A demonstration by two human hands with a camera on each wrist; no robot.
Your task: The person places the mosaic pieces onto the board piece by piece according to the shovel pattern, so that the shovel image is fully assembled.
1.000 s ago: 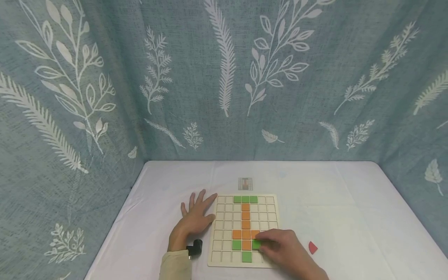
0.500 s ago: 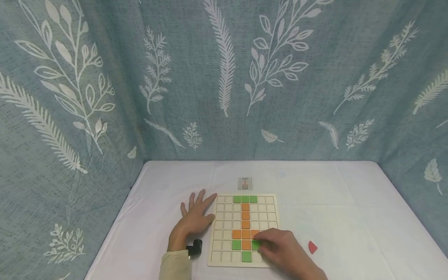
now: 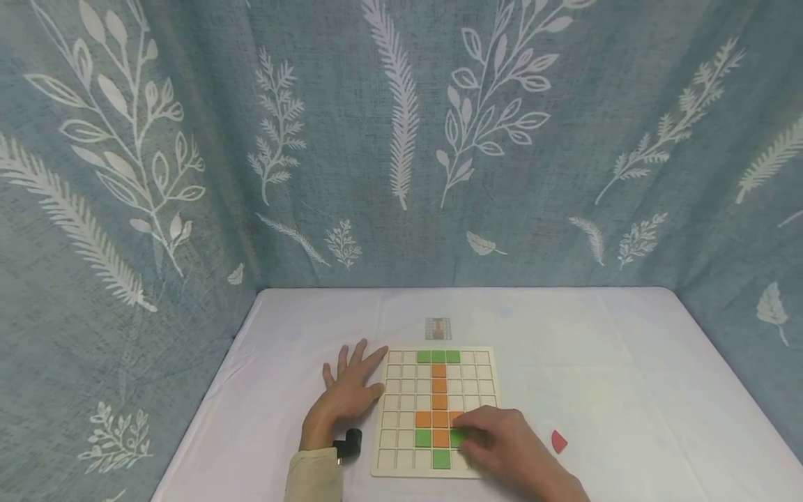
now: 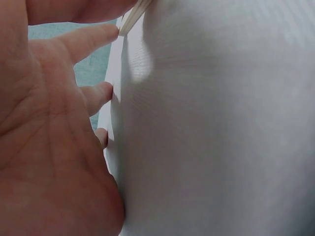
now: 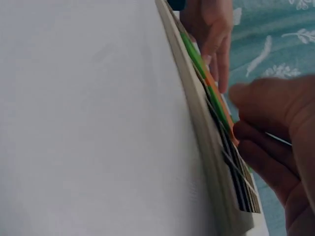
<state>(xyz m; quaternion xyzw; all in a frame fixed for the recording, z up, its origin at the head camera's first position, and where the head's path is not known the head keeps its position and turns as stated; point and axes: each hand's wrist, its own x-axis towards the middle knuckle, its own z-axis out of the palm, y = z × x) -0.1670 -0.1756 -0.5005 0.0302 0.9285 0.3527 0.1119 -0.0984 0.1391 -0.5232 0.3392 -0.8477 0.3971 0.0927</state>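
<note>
A cream grid board [image 3: 379, 446] lies on the table with orange tiles [image 3: 439, 385] in a column and green tiles [image 3: 438, 356] in its far row. My left hand [image 3: 345, 397] rests beside the board's left edge, fingers spread, index fingertip by the far corner and thumb tip at the side. My right hand [image 3: 502, 436] bends over the lower right of the board. Its thumb and index finger pinch a green tile [image 3: 457, 438] lying level in its cell. The index fingertip partly covers the orange tile beyond it. In the right wrist view the fingertips [image 5: 241, 130] meet the tiles.
A small pattern card [image 3: 438, 328] lies beyond the board. A red wedge-shaped piece [image 3: 559, 441] sits on the white tablecloth [image 3: 615, 390] to the right. Leaf-patterned blue-green curtains [image 3: 351, 139] close off the back and sides. A black device [image 3: 353, 444] is on the left wrist.
The right hand's thumb and index finger stay at the same green tile, shifting only very slightly. The left hand has not moved.
</note>
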